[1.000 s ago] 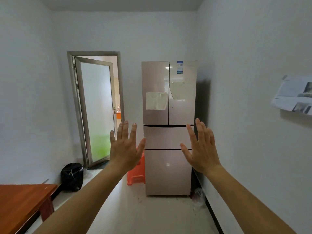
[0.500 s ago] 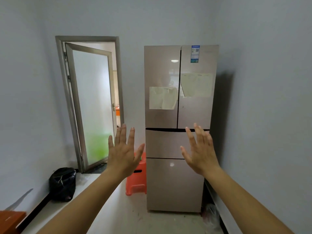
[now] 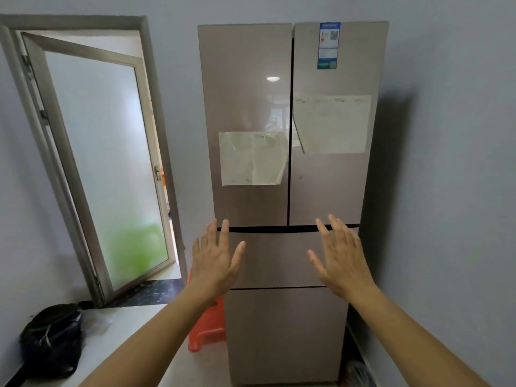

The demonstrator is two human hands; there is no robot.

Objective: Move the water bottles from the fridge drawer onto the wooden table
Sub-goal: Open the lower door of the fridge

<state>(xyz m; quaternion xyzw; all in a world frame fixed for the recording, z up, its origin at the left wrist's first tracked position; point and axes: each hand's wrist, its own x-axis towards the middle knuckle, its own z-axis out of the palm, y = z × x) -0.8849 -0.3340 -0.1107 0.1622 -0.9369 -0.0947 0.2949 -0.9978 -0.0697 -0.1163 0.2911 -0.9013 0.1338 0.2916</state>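
Observation:
A tall beige fridge [image 3: 290, 113] stands straight ahead against the back wall, with two upper doors and two drawers below, all shut. The upper drawer [image 3: 275, 259] lies between my hands. My left hand [image 3: 216, 259] is raised with fingers spread in front of the drawer's left end. My right hand [image 3: 339, 259] is raised the same way before its right end. Both hold nothing, and I cannot tell whether they touch the fridge. No water bottles and no wooden table are in view.
An orange plastic stool [image 3: 208, 328] stands left of the fridge. A black bag [image 3: 53, 340] sits on the floor at the lower left. A frosted-glass door [image 3: 100, 169] stands open on the left. The right wall [image 3: 460, 191] is close to the fridge.
The fridge has grown larger and nearer in view. The wooden table has dropped out of view at the lower left. Both hands stay raised and spread.

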